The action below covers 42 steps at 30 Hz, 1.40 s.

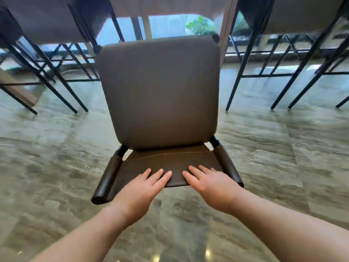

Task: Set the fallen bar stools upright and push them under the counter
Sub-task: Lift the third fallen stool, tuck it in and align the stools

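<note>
1. Upright, the brown leather-padded bar stool [160, 91] stood on the marbled floor [56, 157], seat pointing toward the counter [170, 6].
2. Both left hand [139, 191] and right hand [209, 184] lay flat, fingers extended, on its dark backrest [170, 161].

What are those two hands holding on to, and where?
Left hand and right hand lie flat, fingers open, on the stool backrest's top edge; no closed grip.

brown stool [160, 91], grey veined floor [56, 157]
</note>
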Tool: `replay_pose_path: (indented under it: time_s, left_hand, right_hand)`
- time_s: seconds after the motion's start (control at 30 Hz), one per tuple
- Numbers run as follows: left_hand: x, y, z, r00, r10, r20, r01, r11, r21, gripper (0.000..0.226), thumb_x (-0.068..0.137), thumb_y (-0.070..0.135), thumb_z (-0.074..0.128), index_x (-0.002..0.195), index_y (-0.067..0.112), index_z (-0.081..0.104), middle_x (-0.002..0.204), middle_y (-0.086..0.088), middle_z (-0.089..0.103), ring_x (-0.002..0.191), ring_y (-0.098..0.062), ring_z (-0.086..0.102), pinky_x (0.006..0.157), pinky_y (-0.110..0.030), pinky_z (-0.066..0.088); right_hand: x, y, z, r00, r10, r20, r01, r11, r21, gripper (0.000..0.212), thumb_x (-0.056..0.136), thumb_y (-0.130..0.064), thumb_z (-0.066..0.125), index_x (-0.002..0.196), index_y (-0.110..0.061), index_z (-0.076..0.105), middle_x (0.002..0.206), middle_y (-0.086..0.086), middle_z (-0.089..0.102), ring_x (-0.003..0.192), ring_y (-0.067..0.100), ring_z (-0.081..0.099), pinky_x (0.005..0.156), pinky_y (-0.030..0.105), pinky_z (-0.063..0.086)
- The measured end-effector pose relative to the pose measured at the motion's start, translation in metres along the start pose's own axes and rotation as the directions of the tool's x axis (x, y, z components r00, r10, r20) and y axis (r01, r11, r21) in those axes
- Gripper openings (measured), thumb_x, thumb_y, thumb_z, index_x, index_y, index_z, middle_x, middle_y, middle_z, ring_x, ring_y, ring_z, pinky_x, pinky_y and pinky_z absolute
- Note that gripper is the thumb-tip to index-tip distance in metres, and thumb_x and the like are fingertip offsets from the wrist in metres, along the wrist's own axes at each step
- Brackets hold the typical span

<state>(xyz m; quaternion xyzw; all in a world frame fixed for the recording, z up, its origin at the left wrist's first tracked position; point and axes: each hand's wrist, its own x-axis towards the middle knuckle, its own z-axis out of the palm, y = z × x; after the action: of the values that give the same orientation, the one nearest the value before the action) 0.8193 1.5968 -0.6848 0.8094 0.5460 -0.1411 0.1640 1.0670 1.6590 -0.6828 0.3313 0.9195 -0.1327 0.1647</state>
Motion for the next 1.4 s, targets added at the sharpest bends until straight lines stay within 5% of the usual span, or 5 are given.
replay_pose_path:
  time_s: [0.2,0.4,0.7,1.07,1.4]
  left_hand:
    - [0.036,-0.055,-0.133,0.945,0.142,-0.294,-0.076,0.972,0.223,0.08,0.067,0.0,0.04,0.145,0.014,0.046,0.143,-0.016,0.056,0.124,-0.044,0.058,0.09,-0.057,0.054]
    - [0.086,-0.12,-0.226,0.88,0.206,-0.427,-0.059,0.941,0.333,0.07,0.08,0.01,0.027,0.149,0.017,0.033,0.153,-0.015,0.044,0.136,-0.041,0.047,0.099,-0.061,0.046]
    - [0.164,-0.191,-0.341,0.88,0.161,-0.448,-0.064,0.973,0.223,0.092,0.075,0.044,0.061,0.155,0.021,0.022,0.161,-0.014,0.03,0.145,-0.039,0.033,0.104,-0.062,0.043]
    - [0.233,-0.251,-0.414,0.901,0.129,-0.415,-0.045,0.977,0.207,0.079,0.084,0.038,0.049,0.156,0.02,0.022,0.162,-0.019,0.025,0.149,-0.039,0.024,0.109,-0.054,0.041]
    - [0.284,-0.289,-0.473,0.927,0.052,-0.372,0.007,0.988,0.155,0.079,0.067,0.033,0.073,0.142,0.017,0.053,0.142,-0.017,0.056,0.13,-0.036,0.056,0.092,-0.045,0.056]
  right_hand:
    - [0.039,0.041,-0.119,0.965,0.065,-0.253,-0.08,0.996,-0.051,0.068,0.091,-0.008,0.044,0.153,-0.012,0.018,0.149,0.014,0.04,0.128,0.039,0.047,0.099,0.049,0.045]
    - [0.093,0.081,-0.223,0.871,0.156,-0.465,-0.229,0.968,-0.105,0.061,0.077,-0.012,0.06,0.138,-0.011,0.053,0.136,0.019,0.058,0.122,0.041,0.057,0.086,0.06,0.053]
    - [0.167,0.139,-0.336,0.833,0.236,-0.5,-0.313,0.947,-0.075,0.074,0.071,-0.038,0.072,0.139,-0.019,0.051,0.147,0.02,0.046,0.134,0.043,0.044,0.094,0.066,0.045]
    - [0.237,0.196,-0.412,0.828,0.259,-0.497,-0.325,0.944,-0.05,0.065,0.073,-0.036,0.068,0.133,-0.017,0.056,0.143,0.02,0.051,0.132,0.041,0.048,0.097,0.06,0.046]
    - [0.295,0.257,-0.467,0.857,0.164,-0.488,-0.226,0.972,-0.069,0.063,0.069,-0.038,0.066,0.129,-0.018,0.058,0.134,0.015,0.059,0.123,0.037,0.057,0.092,0.057,0.052]
